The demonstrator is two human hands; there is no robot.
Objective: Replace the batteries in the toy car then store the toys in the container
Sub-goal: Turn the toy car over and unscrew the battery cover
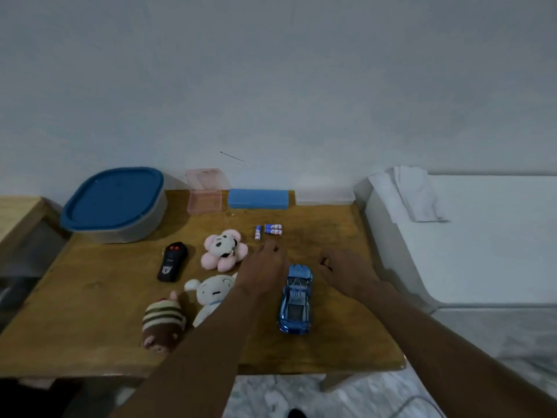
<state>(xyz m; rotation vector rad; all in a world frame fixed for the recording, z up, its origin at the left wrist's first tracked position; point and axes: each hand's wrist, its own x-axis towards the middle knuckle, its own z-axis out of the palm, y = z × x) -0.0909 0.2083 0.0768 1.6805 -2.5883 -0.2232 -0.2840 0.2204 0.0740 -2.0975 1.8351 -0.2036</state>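
On the table [90, 297], left hand [265, 267]: fingers straight, empty, near batteries [269, 231].
Right hand [346, 271]: curled; contents unclear.
Advice: pinch batteries singly, clear of car [295, 298].

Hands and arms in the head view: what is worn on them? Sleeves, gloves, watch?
The left hand and right hand are ungloved; no sleeve or watch shows on either arm. A small dark spot on the right hand might be a ring, too blurred to tell.

Along the far edge of the wooden counter [90, 297], around 12 o'clock, a pink box [205, 202] (see-through, against the wall), a blue box [257, 199] and a pale box [324, 197] stand in a row. At 3 o'clock a white bed [482, 267] carries a folded cloth [416, 194].
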